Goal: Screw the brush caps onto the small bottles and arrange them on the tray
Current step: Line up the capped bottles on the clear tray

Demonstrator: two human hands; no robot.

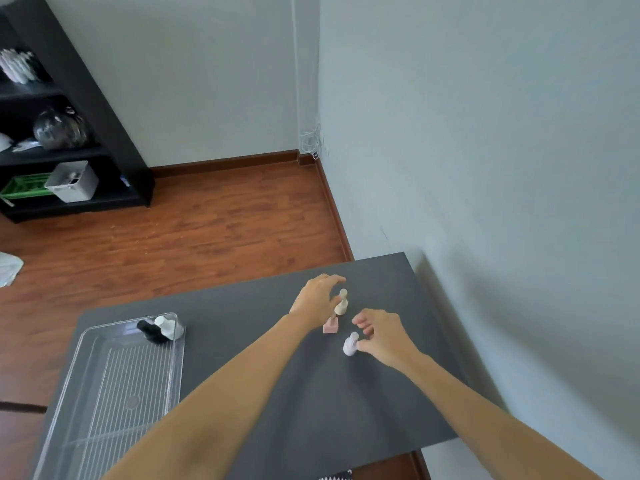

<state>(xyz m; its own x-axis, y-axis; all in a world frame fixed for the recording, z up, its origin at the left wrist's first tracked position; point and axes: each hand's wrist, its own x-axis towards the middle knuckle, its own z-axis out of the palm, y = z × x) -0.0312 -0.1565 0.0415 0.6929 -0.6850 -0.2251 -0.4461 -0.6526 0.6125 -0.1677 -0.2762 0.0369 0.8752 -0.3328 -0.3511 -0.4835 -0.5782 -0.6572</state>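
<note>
Three small capped bottles stand on the dark grey table [270, 375]: a beige one [341, 303], a pink square one [330, 326] and a lilac one [350, 344]. My left hand [317, 299] curls around the beige bottle with the thumb beside it and the fingers arched above its cap; no firm grip shows. My right hand [381, 332] sits just right of the lilac bottle, thumb tip touching its side, fingers spread. A clear plastic tray [114, 393] lies at the left, with a black bottle [150, 331] and a white bottle [166, 326] in its far corner.
A wall runs close along the table's right side. Beyond the table's far edge is wooden floor. A black shelf unit [62, 133] with boxes and bags stands at the back left. A white bag [8, 270] lies on the floor at the left edge.
</note>
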